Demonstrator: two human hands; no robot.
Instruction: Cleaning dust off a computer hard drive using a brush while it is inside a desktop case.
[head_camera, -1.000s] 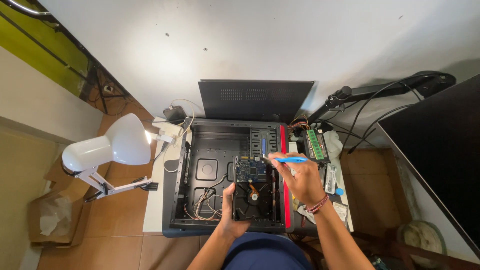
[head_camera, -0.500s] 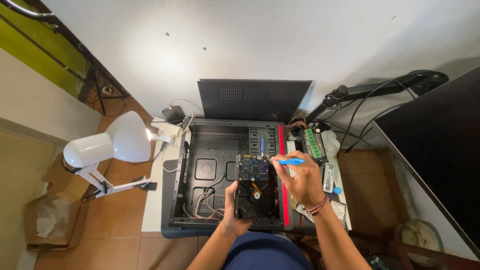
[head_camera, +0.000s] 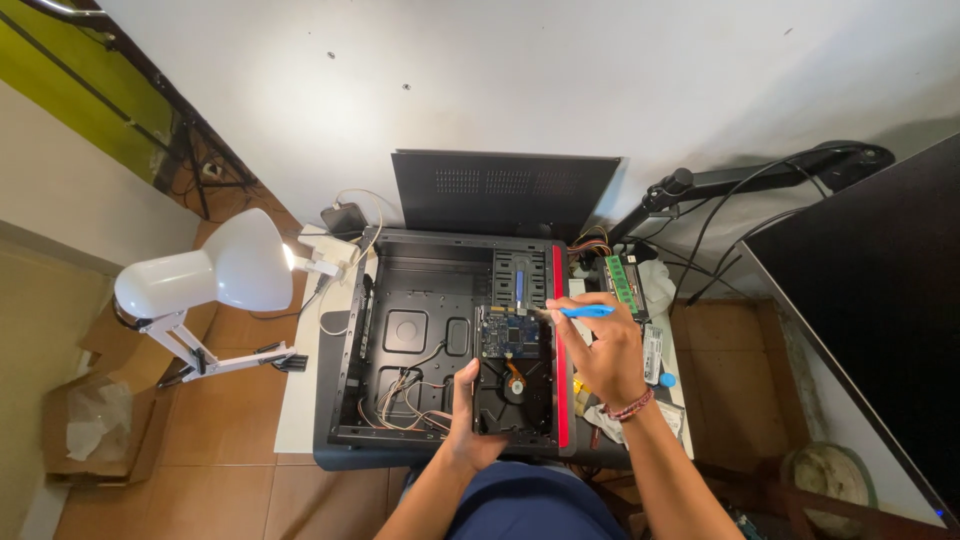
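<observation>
— Left hand (head_camera: 468, 425)? Gripping the black hard drive (head_camera: 515, 375) along its left edge, lower centre of frame, over the open computer case (head_camera: 345, 340).

— Right hand (head_camera: 605, 350)? Fingers pinched round a blue-handled screwdriver (head_camera: 575, 312), tip at the drive's blue circuit board (head_camera: 510, 333).

— Changed since a moment ago? Barely: tool nudged slightly toward the board (same grip), drive held steady. Work still centred on that board.

— Elsewhere? White lamp (head_camera: 215, 270) at left.

matt black metal computer case (head_camera: 400, 290), glossy white lamp shade (head_camera: 215, 270), seemingly plastic blue tool handle (head_camera: 586, 311)
</observation>
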